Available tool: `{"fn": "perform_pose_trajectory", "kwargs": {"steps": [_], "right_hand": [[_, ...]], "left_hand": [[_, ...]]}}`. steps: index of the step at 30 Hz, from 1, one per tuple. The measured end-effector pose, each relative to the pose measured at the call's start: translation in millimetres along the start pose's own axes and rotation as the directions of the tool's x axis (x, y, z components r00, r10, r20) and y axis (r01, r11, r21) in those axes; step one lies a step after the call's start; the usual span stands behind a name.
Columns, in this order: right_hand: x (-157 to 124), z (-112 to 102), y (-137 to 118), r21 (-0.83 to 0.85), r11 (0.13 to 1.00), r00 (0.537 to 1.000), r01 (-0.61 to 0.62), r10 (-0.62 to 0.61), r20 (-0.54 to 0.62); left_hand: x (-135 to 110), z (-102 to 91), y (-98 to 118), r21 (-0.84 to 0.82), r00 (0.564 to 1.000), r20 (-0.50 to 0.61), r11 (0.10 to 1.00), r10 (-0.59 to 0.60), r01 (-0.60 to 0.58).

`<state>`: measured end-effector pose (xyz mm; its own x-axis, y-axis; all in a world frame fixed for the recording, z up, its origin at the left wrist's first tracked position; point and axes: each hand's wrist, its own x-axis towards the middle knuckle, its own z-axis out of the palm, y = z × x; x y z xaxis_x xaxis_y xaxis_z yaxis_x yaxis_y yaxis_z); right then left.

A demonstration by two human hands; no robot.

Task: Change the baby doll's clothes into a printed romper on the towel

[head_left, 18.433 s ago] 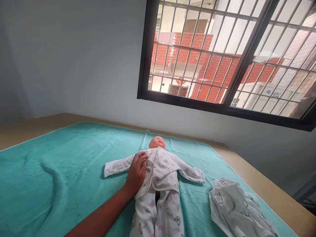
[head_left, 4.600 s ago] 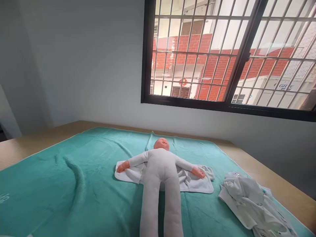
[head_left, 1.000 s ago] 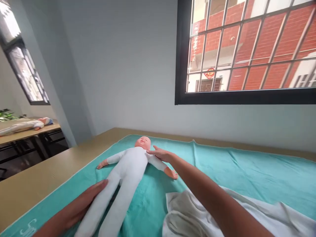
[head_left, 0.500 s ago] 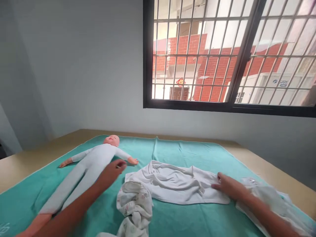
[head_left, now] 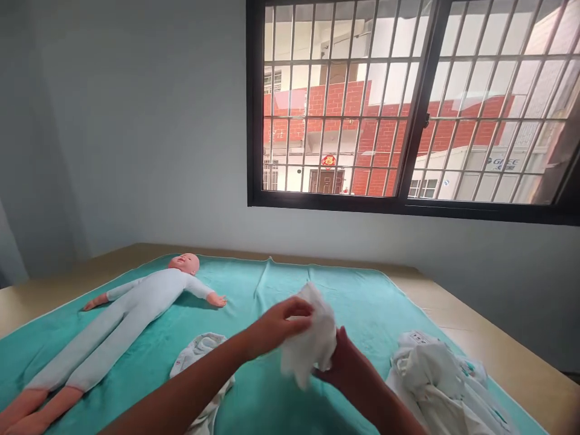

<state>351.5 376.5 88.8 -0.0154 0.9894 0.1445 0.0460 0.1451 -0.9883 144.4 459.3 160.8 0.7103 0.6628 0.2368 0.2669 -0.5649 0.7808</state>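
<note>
A baby doll [head_left: 131, 308] in a plain white body lies on its back at the left of the teal blanket [head_left: 376, 302], arms spread. Above the blanket's middle I hold a bunched white garment [head_left: 310, 344] in both hands. My left hand [head_left: 278, 326] pinches its upper edge. My right hand [head_left: 347, 365] grips it from below and behind, with the fingers mostly hidden by the cloth.
A crumpled patterned baby garment [head_left: 202, 356] lies on the blanket near my left forearm. A pile of white baby clothes [head_left: 437, 377] sits at the right. The blanket covers a tan platform [head_left: 489, 344] against a grey wall under a barred window [head_left: 408, 103].
The doll was undressed and shifted to the left. In the last half second both hands came together and lifted the white garment, which lay spread on the blanket, into a bunch.
</note>
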Motion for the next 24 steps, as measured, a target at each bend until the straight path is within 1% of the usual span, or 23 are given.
{"fn": "perform_pose_trajectory", "kwargs": {"steps": [1,2,3,5,6,7,8,9,10,11,12,13,14,15,16,17,18,19,20,21,22,23,24], "right_hand": [[-7,10,-3,0.033,0.999,0.998,-0.024,0.022,0.051],[-13,16,-5,0.093,0.994,0.993,-0.063,0.053,0.107],[-19,19,-7,0.167,0.980,0.981,-0.112,0.082,0.176],[-27,17,-10,0.296,0.933,0.947,-0.204,0.111,0.301],[-29,13,-10,0.337,0.911,0.929,-0.237,0.112,0.352],[-29,9,-9,0.363,0.897,0.918,-0.254,0.106,0.383],[-27,4,-6,0.370,0.893,0.916,-0.256,0.101,0.389],[-24,0,-2,0.367,0.896,0.921,-0.250,0.103,0.375],[-20,-4,3,0.358,0.901,0.932,-0.245,0.117,0.343],[-15,-7,10,0.355,0.901,0.943,-0.249,0.141,0.303],[-11,-10,17,0.362,0.895,0.951,-0.261,0.174,0.257],[-6,-11,24,0.378,0.882,0.953,-0.280,0.209,0.219],[-2,-12,30,0.403,0.866,0.953,-0.296,0.236,0.192],[1,-12,36,0.432,0.849,0.952,-0.304,0.252,0.176],[4,-11,40,0.452,0.837,0.951,-0.308,0.258,0.169],[5,-10,43,0.452,0.838,0.952,-0.306,0.257,0.168],[6,-9,45,0.432,0.849,0.952,-0.303,0.252,0.172],[6,-8,47,0.399,0.867,0.952,-0.299,0.245,0.183],[5,-8,48,0.362,0.883,0.951,-0.297,0.238,0.199],[4,-8,49,0.329,0.896,0.947,-0.298,0.236,0.216],[4,-8,49,0.306,0.903,0.944,-0.301,0.236,0.231],[3,-9,51,0.293,0.906,0.941,-0.304,0.238,0.240],[3,-9,52,0.289,0.906,0.939,-0.309,0.242,0.244]], "left_hand": [[-3,10.5,8,-0.024,0.999,0.013,0.999,0.035,-0.034],[-8,20.7,13,-0.026,0.999,0.025,0.999,0.036,-0.036],[-13,30.1,15,-0.021,1.000,0.024,1.000,0.007,-0.007],[-26,43.3,16,-0.026,0.996,0.040,0.996,-0.079,0.080],[-32,45.3,17,-0.021,0.992,0.063,0.993,-0.111,0.113],[-38,43.1,18,-0.006,0.989,0.074,0.991,-0.132,0.132],[-43,36.0,22,0.011,0.988,0.045,0.989,-0.147,0.147],[-49,24.0,26,0.022,0.986,-0.022,0.986,-0.168,0.168],[-55,7.6,31,0.000,0.973,-0.103,0.979,-0.204,0.206],[-61,-11.5,36,-0.046,0.935,-0.232,0.963,-0.268,0.264],[-70,-31.2,40,-0.094,0.876,-0.342,0.940,-0.341,0.329],[-80,-48.9,41,-0.112,0.847,-0.369,0.923,-0.383,0.369],[-91,-62.5,38,-0.083,0.841,-0.360,0.911,-0.405,0.403],[-103,-70.2,32,-0.022,0.846,-0.333,0.900,-0.417,0.436],[-115,-71.3,24,0.052,0.859,-0.294,0.890,-0.419,0.452],[-126,-66.6,13,0.140,0.886,-0.234,0.888,-0.400,0.438],[-136,-57.9,1,0.236,0.903,-0.189,0.875,-0.386,0.423],[-143,-47.8,-9,0.310,0.904,-0.187,0.850,-0.385,0.426],[-150,-39.4,-15,0.352,0.898,-0.239,0.829,-0.370,0.435],[-155,-35.3,-19,0.370,0.889,-0.271,0.813,-0.368,0.449],[-162,-37.3,-18,0.362,0.886,-0.278,0.813,-0.372,0.456],[-170,-46.1,-14,0.340,0.876,-0.295,0.815,-0.381,0.469],[-181,-60.6,-7,0.329,0.867,-0.312,0.812,-0.389,0.483]]}}
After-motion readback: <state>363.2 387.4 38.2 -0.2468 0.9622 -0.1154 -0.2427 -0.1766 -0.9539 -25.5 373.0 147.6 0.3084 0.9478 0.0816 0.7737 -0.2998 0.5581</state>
